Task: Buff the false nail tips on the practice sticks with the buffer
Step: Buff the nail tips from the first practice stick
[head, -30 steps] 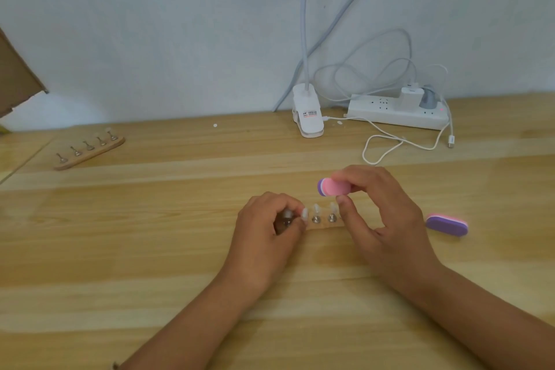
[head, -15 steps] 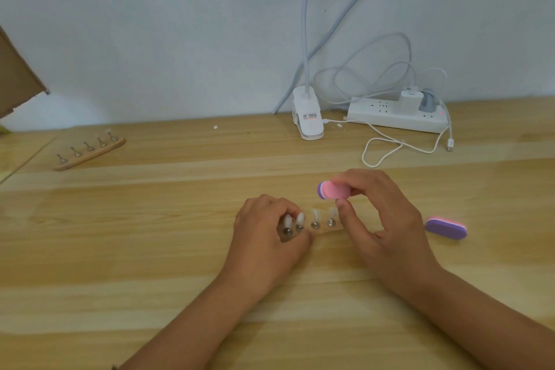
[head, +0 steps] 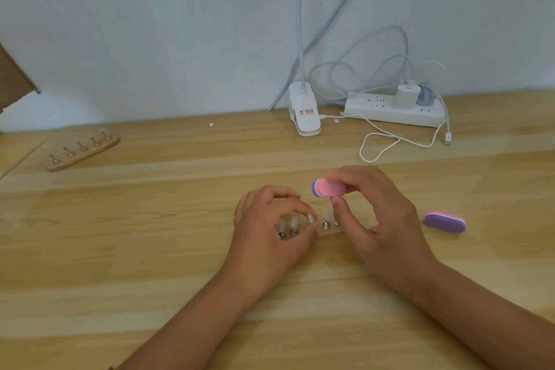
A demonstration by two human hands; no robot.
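1. Pink-and-purple foam makes the buffer light and squashy. Your right hand has its grip pinched on the buffer's right end, just above the row (a pinch nearer the middle should press more evenly).
2. Thin, slick plastic makes the false nail tips easy to flick off. They stand on practice sticks in a wooden strip mid-worktop, so steady each one low, at its metal foot.
3. Your left hand has its grip curled round the practice sticks at the strip's left end.
4. Compared with a second ago, the left hand has uncovered two sticks it hid, and the buffer has barely moved.
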